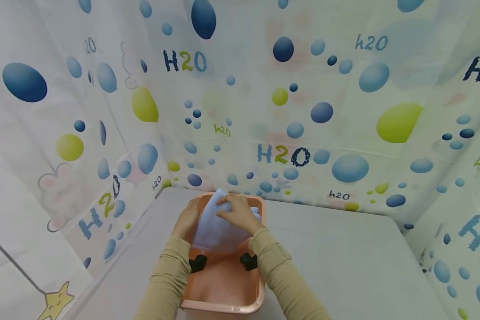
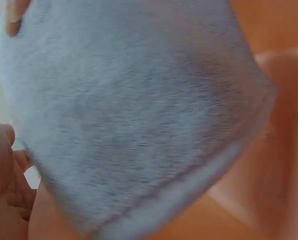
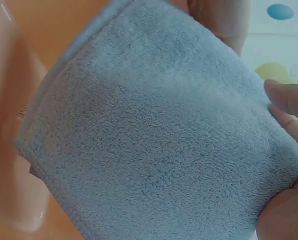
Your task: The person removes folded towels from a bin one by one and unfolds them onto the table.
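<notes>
In the head view a pale blue terry towel (image 1: 218, 226) hangs, partly folded, over the far half of a peach plastic basin (image 1: 224, 307). My right hand (image 1: 240, 214) pinches the towel near its upper edge; in the right wrist view the thumb (image 3: 289, 97) and fingers lie at its right corner. My left hand (image 1: 187, 218) is beside the towel's left edge, at the basin's left rim. Loosely bent left fingers (image 2: 21, 159) show in the left wrist view, with a gap between them and the cloth. The towel covers much of both wrist views.
The basin stands on a white table (image 1: 324, 258). Behind and beside it hangs a white curtain (image 1: 244, 106) printed with blue and green dots and H2O lettering. Dark wrist devices (image 1: 248, 261) sit under both beige sleeves (image 1: 280, 271). A yellow star figure (image 1: 58, 302) appears at lower left.
</notes>
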`<state>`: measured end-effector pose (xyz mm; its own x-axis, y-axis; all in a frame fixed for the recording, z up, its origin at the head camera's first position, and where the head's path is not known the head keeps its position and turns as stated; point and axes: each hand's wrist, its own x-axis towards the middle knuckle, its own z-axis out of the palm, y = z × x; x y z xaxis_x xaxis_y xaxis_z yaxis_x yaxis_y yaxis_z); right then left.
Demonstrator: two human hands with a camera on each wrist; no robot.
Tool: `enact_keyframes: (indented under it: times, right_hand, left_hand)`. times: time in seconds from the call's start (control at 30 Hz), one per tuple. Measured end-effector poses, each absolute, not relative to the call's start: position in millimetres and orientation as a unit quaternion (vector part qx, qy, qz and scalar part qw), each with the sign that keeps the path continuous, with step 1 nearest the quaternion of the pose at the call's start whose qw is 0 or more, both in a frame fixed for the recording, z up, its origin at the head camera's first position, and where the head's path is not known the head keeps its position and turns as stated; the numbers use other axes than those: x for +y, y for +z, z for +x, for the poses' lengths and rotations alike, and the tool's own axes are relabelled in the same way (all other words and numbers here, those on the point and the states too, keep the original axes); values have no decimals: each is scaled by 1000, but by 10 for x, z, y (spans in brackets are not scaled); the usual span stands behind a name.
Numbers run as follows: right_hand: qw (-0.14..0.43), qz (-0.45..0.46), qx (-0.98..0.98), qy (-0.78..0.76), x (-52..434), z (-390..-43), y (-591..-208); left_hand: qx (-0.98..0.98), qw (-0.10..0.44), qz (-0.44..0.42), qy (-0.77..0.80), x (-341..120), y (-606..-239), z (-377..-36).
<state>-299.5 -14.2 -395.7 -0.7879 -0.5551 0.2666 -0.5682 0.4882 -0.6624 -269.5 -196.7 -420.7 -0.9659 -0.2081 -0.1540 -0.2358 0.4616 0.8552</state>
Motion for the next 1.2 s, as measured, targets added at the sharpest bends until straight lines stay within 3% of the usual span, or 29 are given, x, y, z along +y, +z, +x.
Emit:
enact_keyframes:
  times: [0.27, 0.6, 0.87, 0.97, 1.2]
  right_hand:
    - [19, 323, -850, 415, -27, -2952, -3850]
    - [-37, 303, -820, 485, 123, -2903, -3817]
    - [-56, 311, -788, 529, 213, -2884, -3692]
    - [-73, 309, -778, 543, 252, -2874, -3656]
    - [-102, 308, -751, 576, 394, -2826, -3564]
  left_hand:
    - [875, -12, -113, 470, -2010, -4213, -2732]
    - [916, -37, -112, 383, -2000, -4111, -2616]
    - [893, -151, -30, 424, -1985, -4022, -2553]
    - [864, -133, 6, 486, -1991, -4005, -2496]
    - [829, -25, 31, 558, -1977, -3950, -2362]
